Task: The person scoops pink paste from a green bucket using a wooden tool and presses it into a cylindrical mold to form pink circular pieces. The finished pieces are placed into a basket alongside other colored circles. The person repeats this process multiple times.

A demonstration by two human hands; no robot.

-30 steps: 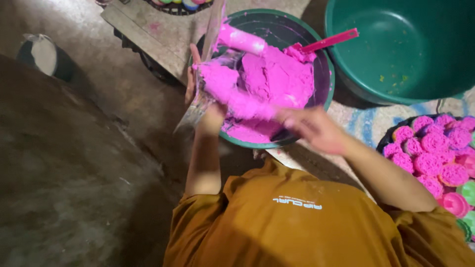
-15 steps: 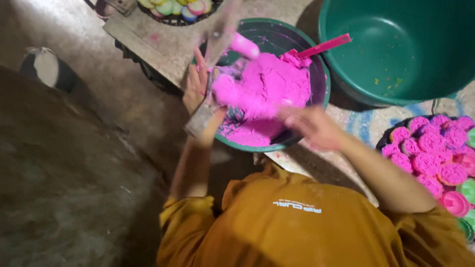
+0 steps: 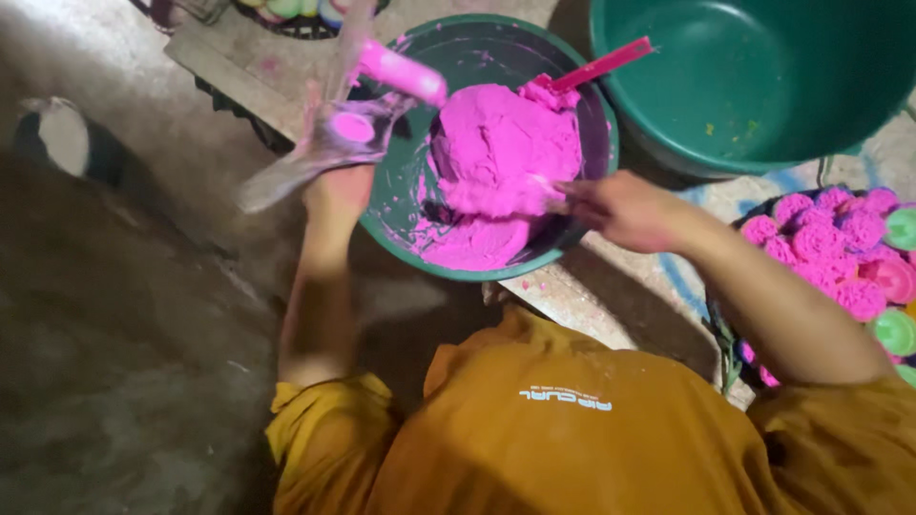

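The left hand now sits further out past the left rim of the green basin than a second ago, and the pink-smeared mould in its grip is tipped so the round pink-filled cavity faces up. The right hand has drawn back from over the pink dough to the basin's right edge, fingertips at the mound's side. The mound looks heaped higher and rounder than before.
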